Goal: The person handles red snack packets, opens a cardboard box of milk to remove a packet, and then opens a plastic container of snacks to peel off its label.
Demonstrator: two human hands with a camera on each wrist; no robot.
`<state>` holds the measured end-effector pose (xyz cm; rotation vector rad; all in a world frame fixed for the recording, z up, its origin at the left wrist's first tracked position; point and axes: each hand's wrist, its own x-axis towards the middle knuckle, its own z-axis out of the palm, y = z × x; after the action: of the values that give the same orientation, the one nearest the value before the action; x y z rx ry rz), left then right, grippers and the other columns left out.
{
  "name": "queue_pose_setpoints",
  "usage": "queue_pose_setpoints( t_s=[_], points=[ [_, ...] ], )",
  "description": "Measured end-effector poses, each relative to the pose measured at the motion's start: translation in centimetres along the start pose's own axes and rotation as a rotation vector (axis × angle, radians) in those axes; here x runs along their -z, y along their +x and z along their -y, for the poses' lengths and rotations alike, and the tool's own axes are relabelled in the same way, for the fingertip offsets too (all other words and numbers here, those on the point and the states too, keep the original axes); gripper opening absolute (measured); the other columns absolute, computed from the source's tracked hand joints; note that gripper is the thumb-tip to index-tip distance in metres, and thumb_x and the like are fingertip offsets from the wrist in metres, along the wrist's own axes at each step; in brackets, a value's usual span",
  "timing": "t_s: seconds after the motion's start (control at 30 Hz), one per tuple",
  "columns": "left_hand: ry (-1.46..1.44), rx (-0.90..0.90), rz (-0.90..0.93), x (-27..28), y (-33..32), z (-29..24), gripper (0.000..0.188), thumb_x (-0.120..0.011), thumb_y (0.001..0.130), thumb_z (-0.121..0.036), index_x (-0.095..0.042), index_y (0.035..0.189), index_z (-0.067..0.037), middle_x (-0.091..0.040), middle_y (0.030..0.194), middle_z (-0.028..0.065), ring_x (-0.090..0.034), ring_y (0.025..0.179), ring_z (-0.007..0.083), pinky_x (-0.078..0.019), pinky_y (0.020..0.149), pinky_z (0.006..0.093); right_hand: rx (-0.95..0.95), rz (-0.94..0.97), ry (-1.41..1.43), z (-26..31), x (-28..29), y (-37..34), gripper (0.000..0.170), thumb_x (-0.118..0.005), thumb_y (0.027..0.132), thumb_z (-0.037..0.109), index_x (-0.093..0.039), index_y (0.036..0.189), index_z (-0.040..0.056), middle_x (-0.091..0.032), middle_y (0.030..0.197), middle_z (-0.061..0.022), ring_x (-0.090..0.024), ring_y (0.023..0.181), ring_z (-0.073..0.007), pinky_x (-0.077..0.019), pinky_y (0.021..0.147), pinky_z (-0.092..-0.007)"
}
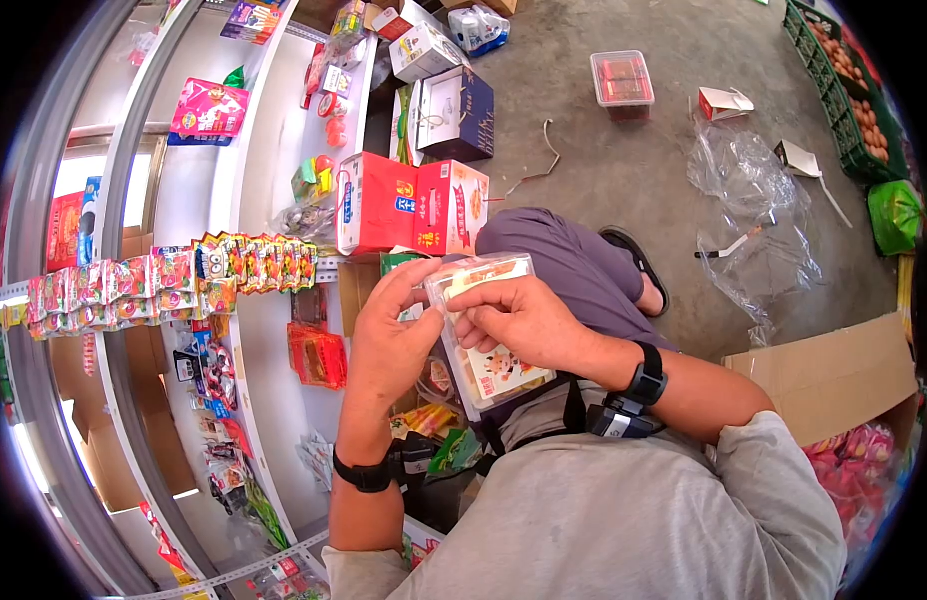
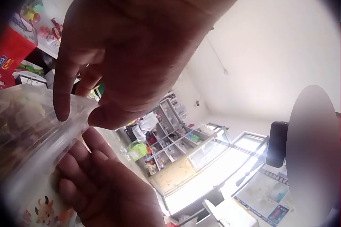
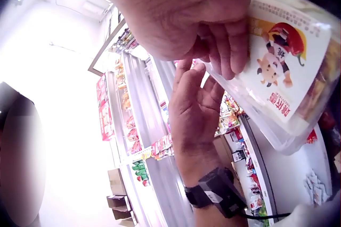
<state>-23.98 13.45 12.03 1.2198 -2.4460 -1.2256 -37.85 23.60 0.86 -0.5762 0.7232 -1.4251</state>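
A clear plastic box with a white cartoon-cow label lies tilted in front of the person's lap, with packed snacks showing through its walls. My left hand grips the box's corner, thumb and fingers at the rim in the left wrist view. Reaching across the top, my right hand has its fingers curled at the same edge, close to the left thumb. In the right wrist view those curled fingers lie against the lid beside the label. The right hand's fingertips are partly hidden.
Shelves with hanging snack packets stand at the left. A red gift box is just beyond the hands. On the floor are a lidded plastic tub, crumpled clear wrap and, at the right, an open cardboard box. Green egg crates stand farther back.
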Motion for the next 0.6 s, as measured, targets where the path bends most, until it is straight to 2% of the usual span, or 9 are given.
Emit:
queue_pose_setpoints(
  t_s=[0.17,0.27,0.37,0.47,0.57,0.6],
  points=[
    [0.097,0.051,-0.096,-1.4,0.2,-1.2,0.057,-0.058,0.088,0.006,-0.054,0.144,0.001,-0.065,0.130,0.0110,-0.067,0.115,0.0194,-0.0574,0.092,0.0300,0.022,-0.010,0.001,-0.3,-0.2,0.0,0.030,-0.050,0.102,0.004,-0.069,0.123,-0.0040,-0.073,0.097,-0.0088,-0.071,0.084,-0.0135,-0.0597,0.075,-0.0290],
    [0.012,0.052,-0.157,-1.7,0.3,-0.3,0.057,-0.058,0.086,0.006,-0.054,0.143,0.002,-0.066,0.129,0.0130,-0.068,0.112,0.0191,-0.0591,0.087,0.0281,0.024,-0.014,0.010,-0.4,-0.1,0.2,0.030,-0.050,0.102,0.003,-0.069,0.123,-0.0042,-0.073,0.097,-0.0085,-0.070,0.083,-0.0136,-0.0593,0.075,-0.0290],
    [-0.026,0.111,-0.214,-2.1,0.1,-0.1,0.049,-0.069,0.085,0.000,-0.061,0.133,0.003,-0.066,0.125,0.0158,-0.070,0.110,0.0228,-0.0615,0.084,0.0317,0.040,-0.014,-0.002,-0.8,-0.1,0.3,0.030,-0.050,0.101,0.003,-0.070,0.123,-0.0033,-0.073,0.094,-0.0078,-0.070,0.083,-0.0129,-0.0590,0.075,-0.0289],
    [0.131,-0.028,-0.274,-2.9,0.3,0.8,0.049,-0.067,0.083,0.002,-0.062,0.132,0.003,-0.067,0.124,0.0157,-0.070,0.108,0.0219,-0.0613,0.082,0.0328,0.043,0.007,-0.026,-0.7,-0.1,0.3,0.031,-0.050,0.101,0.004,-0.071,0.124,-0.0014,-0.073,0.091,-0.0070,-0.069,0.082,-0.0116,-0.0584,0.074,-0.0285],
    [0.197,0.028,-0.292,-3.2,0.3,0.1,0.049,-0.064,0.081,0.000,-0.062,0.130,0.003,-0.067,0.125,0.0187,-0.070,0.108,0.0279,-0.0599,0.086,0.0377,0.045,0.008,-0.044,-0.6,-0.2,0.3,0.031,-0.050,0.101,0.005,-0.072,0.124,0.0004,-0.073,0.090,-0.0066,-0.068,0.082,-0.0104,-0.0573,0.071,-0.0279],
    [0.301,-0.006,-0.301,-3.2,0.4,0.0,0.049,-0.063,0.081,-0.001,-0.062,0.129,0.003,-0.067,0.126,0.0198,-0.070,0.109,0.0305,-0.0589,0.088,0.0392,0.060,0.009,-0.052,-0.7,-0.3,0.3,0.031,-0.051,0.101,0.006,-0.072,0.123,0.0008,-0.073,0.090,-0.0066,-0.068,0.081,-0.0101,-0.0570,0.070,-0.0276]
  ],
)
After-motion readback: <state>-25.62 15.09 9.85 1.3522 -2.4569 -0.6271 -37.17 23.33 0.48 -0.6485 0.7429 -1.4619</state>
